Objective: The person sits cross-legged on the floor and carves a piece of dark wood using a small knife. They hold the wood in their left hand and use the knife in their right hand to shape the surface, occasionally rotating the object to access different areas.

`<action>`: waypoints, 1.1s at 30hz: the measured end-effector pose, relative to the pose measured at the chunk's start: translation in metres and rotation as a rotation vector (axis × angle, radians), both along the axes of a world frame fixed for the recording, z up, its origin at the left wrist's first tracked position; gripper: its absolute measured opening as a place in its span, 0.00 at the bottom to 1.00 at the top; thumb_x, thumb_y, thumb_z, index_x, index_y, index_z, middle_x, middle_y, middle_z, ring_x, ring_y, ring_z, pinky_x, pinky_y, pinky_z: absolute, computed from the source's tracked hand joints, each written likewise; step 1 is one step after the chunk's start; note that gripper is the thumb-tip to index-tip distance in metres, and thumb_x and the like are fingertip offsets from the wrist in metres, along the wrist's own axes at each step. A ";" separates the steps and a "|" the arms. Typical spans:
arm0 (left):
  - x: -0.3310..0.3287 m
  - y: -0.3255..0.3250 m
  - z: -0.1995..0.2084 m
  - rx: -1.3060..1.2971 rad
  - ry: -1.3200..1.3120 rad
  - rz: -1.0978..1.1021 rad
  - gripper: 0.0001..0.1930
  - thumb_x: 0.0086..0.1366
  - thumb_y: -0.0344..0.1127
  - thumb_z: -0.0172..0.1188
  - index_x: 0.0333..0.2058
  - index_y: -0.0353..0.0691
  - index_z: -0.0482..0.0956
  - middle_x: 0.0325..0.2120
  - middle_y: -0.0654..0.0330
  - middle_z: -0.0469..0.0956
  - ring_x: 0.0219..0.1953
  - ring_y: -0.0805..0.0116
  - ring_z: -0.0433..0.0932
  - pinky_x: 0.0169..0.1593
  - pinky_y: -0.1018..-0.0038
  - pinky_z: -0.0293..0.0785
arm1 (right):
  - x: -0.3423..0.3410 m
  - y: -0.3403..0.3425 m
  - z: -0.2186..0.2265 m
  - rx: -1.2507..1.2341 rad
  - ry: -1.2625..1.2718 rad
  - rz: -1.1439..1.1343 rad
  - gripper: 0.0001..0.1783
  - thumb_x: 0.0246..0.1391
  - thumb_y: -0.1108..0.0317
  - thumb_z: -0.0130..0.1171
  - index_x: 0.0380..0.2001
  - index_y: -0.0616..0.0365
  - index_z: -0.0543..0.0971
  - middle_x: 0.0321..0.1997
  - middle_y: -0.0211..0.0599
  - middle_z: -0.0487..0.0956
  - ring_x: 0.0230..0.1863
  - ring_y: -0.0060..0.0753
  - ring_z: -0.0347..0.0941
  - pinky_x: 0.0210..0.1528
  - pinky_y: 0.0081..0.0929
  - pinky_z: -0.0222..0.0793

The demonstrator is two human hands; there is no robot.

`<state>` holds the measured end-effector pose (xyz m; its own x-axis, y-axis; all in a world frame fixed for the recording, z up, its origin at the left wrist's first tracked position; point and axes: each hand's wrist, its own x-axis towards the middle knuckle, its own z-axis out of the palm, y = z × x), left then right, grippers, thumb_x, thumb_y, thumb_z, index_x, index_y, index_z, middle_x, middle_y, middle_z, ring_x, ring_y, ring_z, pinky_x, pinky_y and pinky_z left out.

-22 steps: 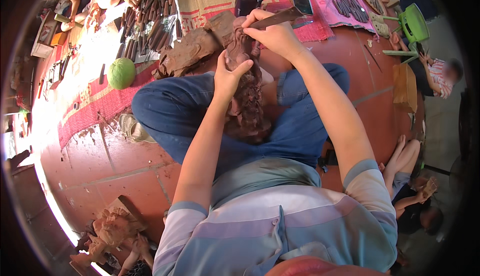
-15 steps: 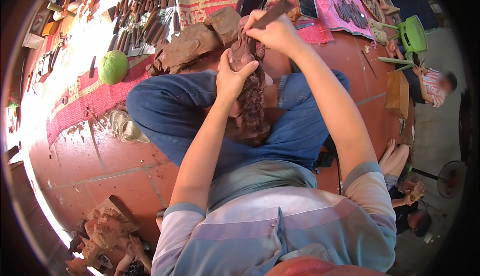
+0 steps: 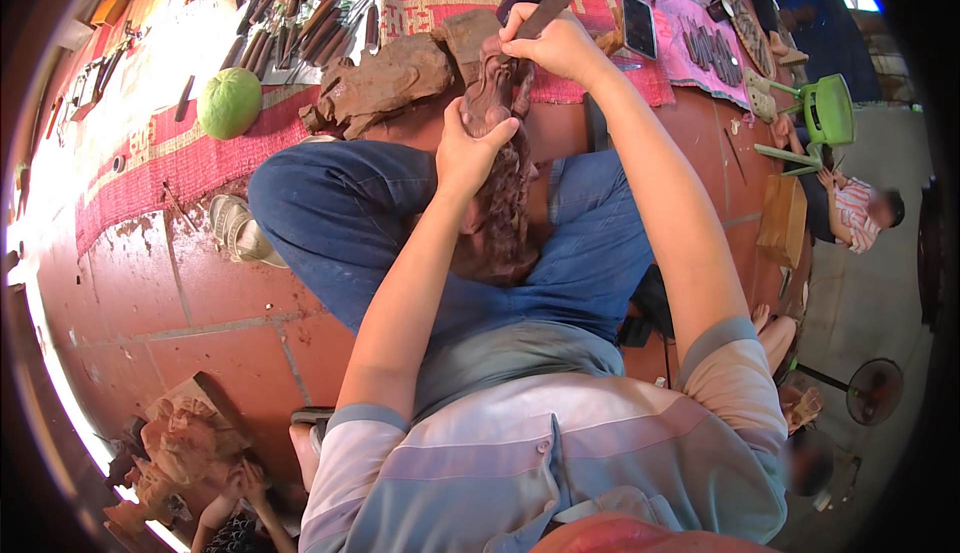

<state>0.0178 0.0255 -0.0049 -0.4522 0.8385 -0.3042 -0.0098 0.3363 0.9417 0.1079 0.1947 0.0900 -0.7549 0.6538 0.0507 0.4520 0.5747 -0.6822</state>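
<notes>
With twelve o'clock pointing away from the seated person, the carved figure [image 3: 510,188] stands between the crossed legs in blue jeans [image 3: 345,218], its foot nearest the body and its narrow upper end pointing to twelve. The left hand [image 3: 468,153] is closed partway around the figure's nine o'clock side above mid-height, thumb laid across the near face toward two, fingers largely hidden behind. From this grip the upper end rises at one o'clock, and the rough, darker lower part runs down at five.

The right hand [image 3: 560,48] is pinched firmly around a dark, flat-handled tool [image 3: 555,3], whose handle slants up between one and two o'clock. The figure's top lies at nine o'clock from this hand, right at the fingertips; they cover the tool's working end, so whether it touches the surface cannot be told.

Just beyond, between ten and eleven o'clock from the left hand, lies a rough brown wood block [image 3: 385,88]. Farther off, a green melon [image 3: 229,104] sits between nine and ten. From the right hand, a phone [image 3: 639,28] lies between two and three, and beyond it a row of tools [image 3: 712,53] at three.
</notes>
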 end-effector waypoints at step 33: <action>0.000 0.022 -0.047 0.122 -0.194 0.105 0.52 0.43 0.56 0.74 0.61 0.35 0.59 0.55 0.46 0.68 0.56 0.57 0.70 0.58 0.68 0.65 | -0.017 0.018 -0.020 -0.006 -0.001 -0.005 0.08 0.44 0.69 0.65 0.27 0.60 0.78 0.26 0.36 0.81 0.29 0.31 0.78 0.33 0.29 0.71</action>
<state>0.0178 0.0473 -0.0517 -0.4818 0.8258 -0.2932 -0.2235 0.2078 0.9523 0.0910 0.2131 0.0703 -0.7514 0.6582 0.0458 0.4559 0.5681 -0.6851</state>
